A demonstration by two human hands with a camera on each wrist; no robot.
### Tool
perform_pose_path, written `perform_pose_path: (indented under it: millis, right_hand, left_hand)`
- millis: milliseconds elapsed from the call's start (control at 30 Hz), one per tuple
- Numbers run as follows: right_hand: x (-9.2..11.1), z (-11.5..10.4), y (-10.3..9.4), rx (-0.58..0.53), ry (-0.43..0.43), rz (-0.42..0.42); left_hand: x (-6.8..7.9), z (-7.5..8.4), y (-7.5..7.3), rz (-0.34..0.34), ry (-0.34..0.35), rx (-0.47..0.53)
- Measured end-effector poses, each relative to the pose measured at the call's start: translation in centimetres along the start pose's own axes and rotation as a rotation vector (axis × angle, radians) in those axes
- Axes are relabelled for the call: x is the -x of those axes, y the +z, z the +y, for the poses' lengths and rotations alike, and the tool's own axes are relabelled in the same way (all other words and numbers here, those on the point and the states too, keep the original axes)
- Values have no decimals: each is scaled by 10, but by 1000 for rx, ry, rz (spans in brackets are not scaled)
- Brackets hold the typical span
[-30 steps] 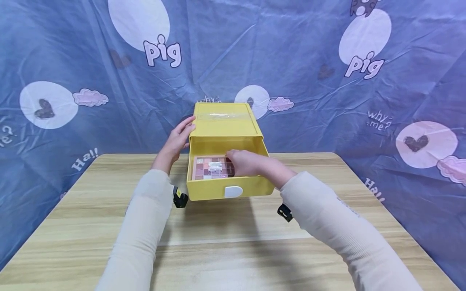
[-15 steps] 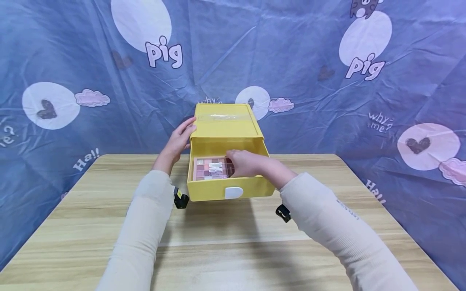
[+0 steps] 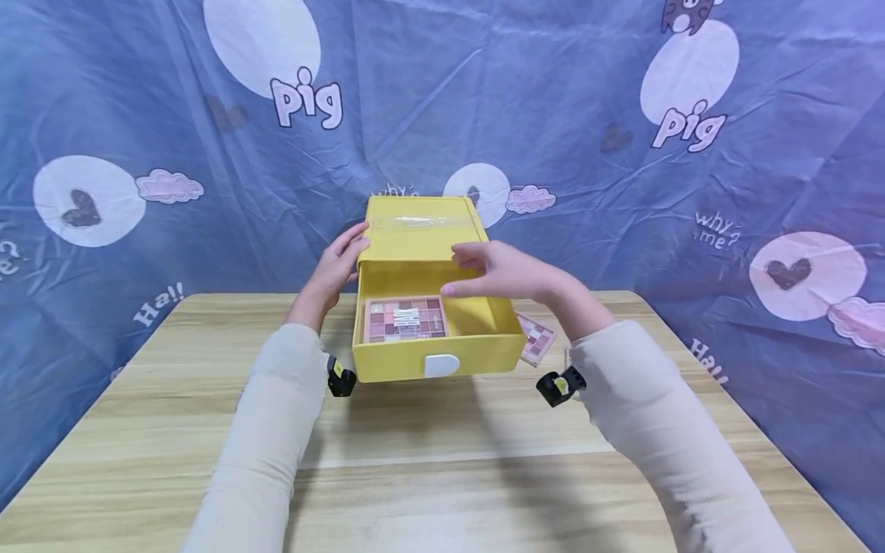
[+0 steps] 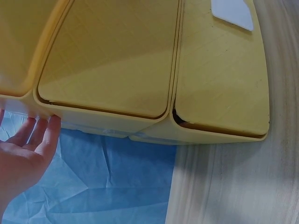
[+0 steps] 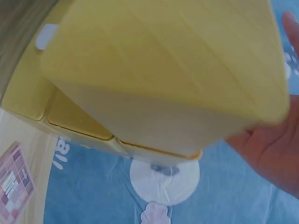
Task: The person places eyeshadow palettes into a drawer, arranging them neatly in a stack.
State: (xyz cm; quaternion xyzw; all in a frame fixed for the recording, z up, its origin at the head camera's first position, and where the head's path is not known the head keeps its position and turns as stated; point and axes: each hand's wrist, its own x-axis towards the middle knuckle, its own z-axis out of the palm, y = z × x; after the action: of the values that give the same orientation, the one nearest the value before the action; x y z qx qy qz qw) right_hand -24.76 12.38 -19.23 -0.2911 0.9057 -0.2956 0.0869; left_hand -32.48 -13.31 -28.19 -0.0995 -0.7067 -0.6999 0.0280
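Note:
A yellow drawer unit [image 3: 429, 229] stands toward the back of the table, its top drawer [image 3: 484, 355] pulled out. Inside that drawer, on the left, lies an eyeshadow palette [image 3: 406, 318] with a grid of pinkish and brown squares. My left hand [image 3: 333, 270] rests its extended fingers against the unit's left side; in the left wrist view the fingertips [image 4: 54, 122] touch the yellow side wall. Over the drawer's right part hovers my right hand [image 3: 508, 270], thumb and fingers spread apart with nothing between them.
A second eyeshadow palette [image 3: 536, 339] lies on the wooden table [image 3: 415, 476] right of the drawer, partly hidden by it. Two lower drawer fronts [image 4: 107, 60] are closed beneath. A blue printed cloth [image 3: 581, 153] hangs behind and around the table.
My right hand has let go of the palette in the drawer and risen up to the right, uncovering the palette's right end. My left hand has stayed against the unit.

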Motion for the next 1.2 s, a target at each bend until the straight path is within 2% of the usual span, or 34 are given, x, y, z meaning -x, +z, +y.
perform_pose_path:
  millis: [200, 367, 467, 567, 667, 933, 1200]
  right_hand:
    - [12, 12, -16, -248, -10, 145]
    - [18, 40, -22, -320, 23, 325]
    - [19, 61, -17, -348, 52, 427]
    - [20, 83, -7, -391, 67, 483]
    - [21, 103, 4, -401, 99, 490]
    - [24, 147, 32, -339, 223, 445]
    - [24, 175, 56, -301, 304, 422]
  left_hand:
    - [0, 0, -1, -4, 0, -1]
    - [-1, 2, -1, 0, 8, 0]
    - [0, 2, -1, 4, 8, 5]
    - [0, 2, -1, 6, 3, 2]
    - [0, 1, 0, 6, -3, -4]
    - [0, 0, 0, 1, -5, -10]
    - [0, 1, 0, 3, -8, 0]
